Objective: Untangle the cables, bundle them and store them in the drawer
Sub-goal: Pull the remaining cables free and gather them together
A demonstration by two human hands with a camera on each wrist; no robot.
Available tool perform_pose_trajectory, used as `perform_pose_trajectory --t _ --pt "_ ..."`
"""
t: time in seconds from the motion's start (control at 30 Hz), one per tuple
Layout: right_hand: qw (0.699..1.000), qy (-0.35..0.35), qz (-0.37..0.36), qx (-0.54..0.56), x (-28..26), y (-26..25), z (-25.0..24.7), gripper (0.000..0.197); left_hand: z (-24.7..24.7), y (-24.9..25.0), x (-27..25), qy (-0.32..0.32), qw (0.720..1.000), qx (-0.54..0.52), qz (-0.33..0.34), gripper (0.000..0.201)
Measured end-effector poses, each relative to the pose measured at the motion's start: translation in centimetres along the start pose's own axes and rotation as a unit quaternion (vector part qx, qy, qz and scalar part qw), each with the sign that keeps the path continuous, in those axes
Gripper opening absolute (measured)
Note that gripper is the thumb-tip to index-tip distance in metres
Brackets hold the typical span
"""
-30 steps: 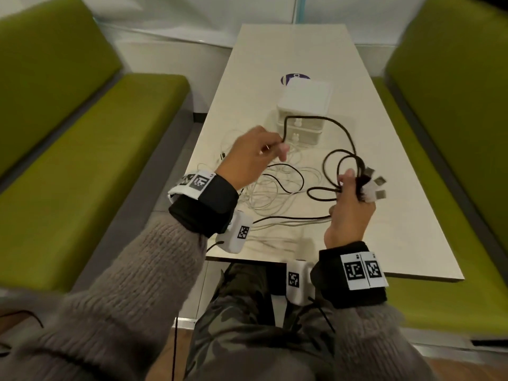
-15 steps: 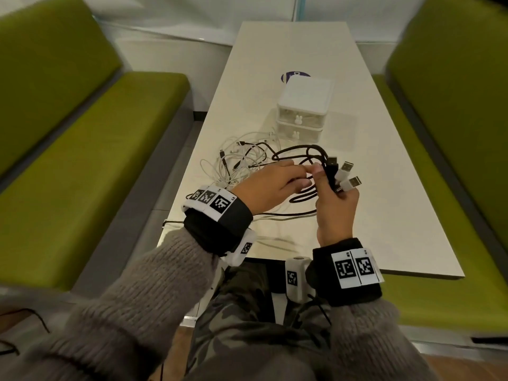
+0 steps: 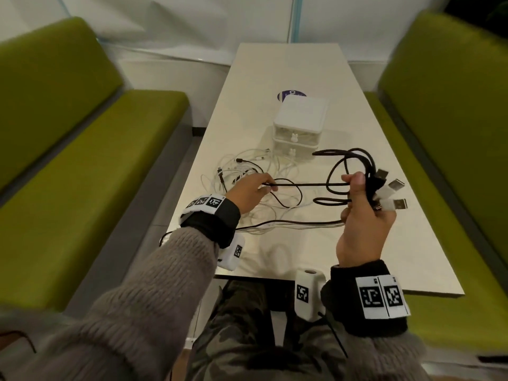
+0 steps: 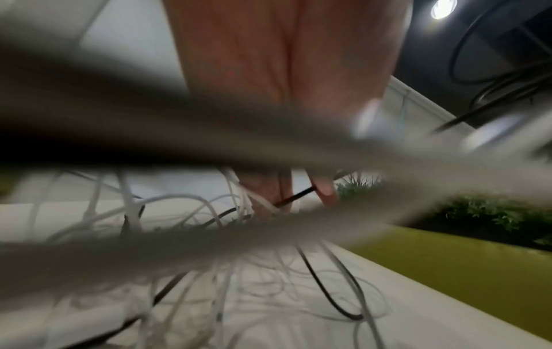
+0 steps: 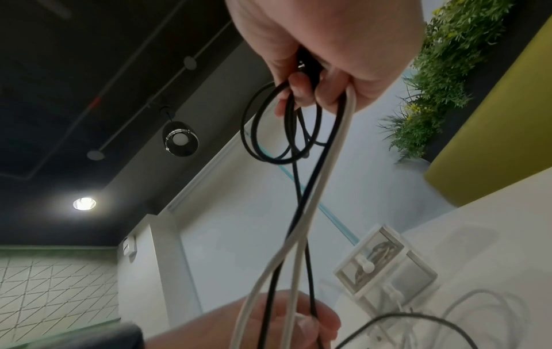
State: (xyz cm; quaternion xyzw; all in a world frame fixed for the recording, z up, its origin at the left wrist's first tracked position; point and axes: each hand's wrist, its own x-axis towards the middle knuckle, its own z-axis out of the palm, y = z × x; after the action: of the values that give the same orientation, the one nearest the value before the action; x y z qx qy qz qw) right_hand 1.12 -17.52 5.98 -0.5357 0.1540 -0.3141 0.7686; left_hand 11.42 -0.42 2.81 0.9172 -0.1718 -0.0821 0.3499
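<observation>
My right hand (image 3: 360,204) is raised above the table and grips a coiled black cable (image 3: 349,166) together with white cables whose USB plugs (image 3: 395,193) stick out to the right. In the right wrist view the black loops (image 5: 278,132) and a white cable (image 5: 325,165) hang from its fingers (image 5: 301,92). My left hand (image 3: 253,191) pinches the black cable's free run (image 3: 302,184), stretched taut between the hands. A tangle of white cables (image 3: 247,166) lies on the table beyond it. The white two-drawer box (image 3: 301,119) stands behind, both drawers closed.
The long pale table (image 3: 384,243) runs away from me between two green benches (image 3: 82,174) (image 3: 453,105). A blue sticker (image 3: 286,94) lies behind the drawer box. The left wrist view is mostly blocked by blurred cables (image 4: 239,141) close to the lens.
My hands, which met at the coil half a second ago, have drawn apart. The left slid leftward along the black cable and pulled it straight; the right rose slightly to the right.
</observation>
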Motion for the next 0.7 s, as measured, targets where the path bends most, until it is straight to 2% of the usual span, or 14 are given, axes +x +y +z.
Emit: perform_pose_trajectory --t 0.13,0.27,0.4,0.47,0.53,0.6,0.63,0.7 --pt "1.000 0.009 -0.015 0.021 0.1 -0.9 -0.4 0.034 -0.2 0.1 1.3 0.010 0.999 0.021 -0.026 0.018" --pt "0.999 0.006 -0.031 0.000 0.3 -0.1 -0.7 0.023 -2.1 1.3 2.3 0.091 0.996 -0.002 -0.024 0.020" --pt "0.999 0.002 -0.035 -0.029 0.3 0.5 -0.4 0.012 -5.0 3.4 3.2 0.176 0.978 -0.107 0.019 0.027" --pt "0.998 -0.001 -0.036 -0.042 0.1 0.8 -0.2 0.007 -6.6 4.6 3.5 0.217 0.970 -0.100 0.043 0.021" --pt "0.998 -0.001 -0.033 -0.048 0.0 1.1 -0.1 0.010 -8.1 6.5 3.2 0.252 0.959 -0.102 0.078 0.013" --pt "0.998 0.005 -0.028 -0.051 0.1 1.3 0.0 0.013 -9.1 8.0 2.9 0.283 0.941 -0.127 0.136 0.014" --pt "0.998 0.008 -0.025 -0.051 0.1 1.3 0.0 0.014 -9.3 8.3 2.8 0.283 0.937 -0.136 0.152 0.017" --pt "0.999 0.015 -0.017 -0.050 0.3 1.6 -0.1 0.015 -8.9 8.2 2.5 0.251 0.947 -0.147 0.137 0.019"
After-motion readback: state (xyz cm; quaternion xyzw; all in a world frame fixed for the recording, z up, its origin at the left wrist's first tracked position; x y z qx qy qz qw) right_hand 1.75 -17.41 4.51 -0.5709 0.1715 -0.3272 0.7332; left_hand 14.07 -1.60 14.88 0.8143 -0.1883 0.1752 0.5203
